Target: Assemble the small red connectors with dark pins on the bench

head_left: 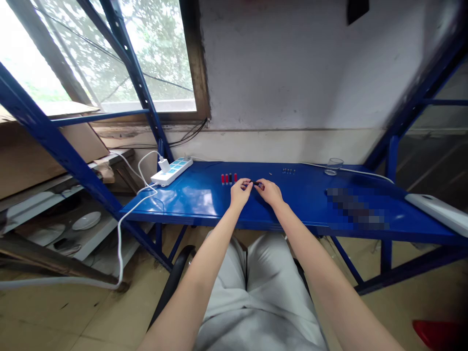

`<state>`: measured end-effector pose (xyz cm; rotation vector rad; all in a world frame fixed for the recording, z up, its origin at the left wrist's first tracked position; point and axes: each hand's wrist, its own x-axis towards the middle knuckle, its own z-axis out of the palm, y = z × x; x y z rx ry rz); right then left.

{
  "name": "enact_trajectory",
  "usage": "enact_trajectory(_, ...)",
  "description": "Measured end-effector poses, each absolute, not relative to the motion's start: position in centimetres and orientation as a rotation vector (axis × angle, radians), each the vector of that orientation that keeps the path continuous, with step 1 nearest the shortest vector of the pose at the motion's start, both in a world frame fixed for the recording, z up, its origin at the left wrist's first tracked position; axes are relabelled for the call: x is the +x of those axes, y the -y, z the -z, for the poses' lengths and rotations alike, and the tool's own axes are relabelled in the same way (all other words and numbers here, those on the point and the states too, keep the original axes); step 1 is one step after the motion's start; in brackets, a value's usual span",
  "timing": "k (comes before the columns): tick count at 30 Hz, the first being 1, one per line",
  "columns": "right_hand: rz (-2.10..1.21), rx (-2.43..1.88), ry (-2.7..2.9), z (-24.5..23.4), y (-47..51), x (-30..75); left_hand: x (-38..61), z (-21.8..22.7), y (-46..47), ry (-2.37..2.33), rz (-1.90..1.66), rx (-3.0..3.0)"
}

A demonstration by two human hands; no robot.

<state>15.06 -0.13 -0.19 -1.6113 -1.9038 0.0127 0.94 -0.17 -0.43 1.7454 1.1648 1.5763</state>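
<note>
Left hand and right hand meet over the middle of the blue table. Their fingertips are drawn together on a small dark piece, pinched between the two hands (it is too small to tell its shape). The piece is held just above the tabletop, toward the far half. Just beyond the left hand stands a short row of small red and black cylinders, upright and side by side. Farther back to the right lies a cluster of tiny dark parts. A white power strip with a charger plugged in lies at the table's left end. A clear glass stands toward the right, well apart from both hands.
</note>
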Motion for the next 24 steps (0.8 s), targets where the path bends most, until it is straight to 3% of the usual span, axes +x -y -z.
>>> enact_trajectory(24,0.078,-1.671,1.925,-0.1,0.6,14.0,1.1,0.2,0.5,-1.145,-1.592,1.7)
